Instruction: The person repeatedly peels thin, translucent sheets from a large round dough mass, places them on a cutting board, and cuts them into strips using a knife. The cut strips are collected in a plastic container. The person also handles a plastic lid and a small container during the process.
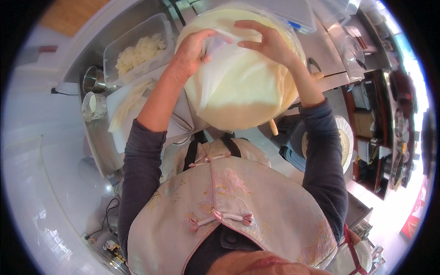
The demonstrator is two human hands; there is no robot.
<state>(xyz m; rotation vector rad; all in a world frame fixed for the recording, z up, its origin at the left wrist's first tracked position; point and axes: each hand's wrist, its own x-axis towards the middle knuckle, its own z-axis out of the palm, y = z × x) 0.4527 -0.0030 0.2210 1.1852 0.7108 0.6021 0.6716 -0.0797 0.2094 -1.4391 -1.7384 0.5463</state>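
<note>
A broad stack of thin, round, pale yellow sheets [240,92], perhaps dough or bean curd skin, lies before me. My left hand [194,50] grips the lifted far-left part of the top sheet [220,65], which folds over in a whitish, translucent flap. Just right of that fold is my right hand [266,43], its thumb and fingers spread over the stack. Whether its fingertips touch the sheet is hard to tell. Clear plastic film [252,7] shows along the stack's far rim.
Left of the stack, a clear plastic tub [109,67] holds white chopped pieces [139,53]. A white cutting board [118,139] bears a pale folded strip [129,103] and a metal blade [182,122]. Beside it stand a metal cup [94,79] and a plastic cup [93,106]. A wooden handle [273,127] juts nearby.
</note>
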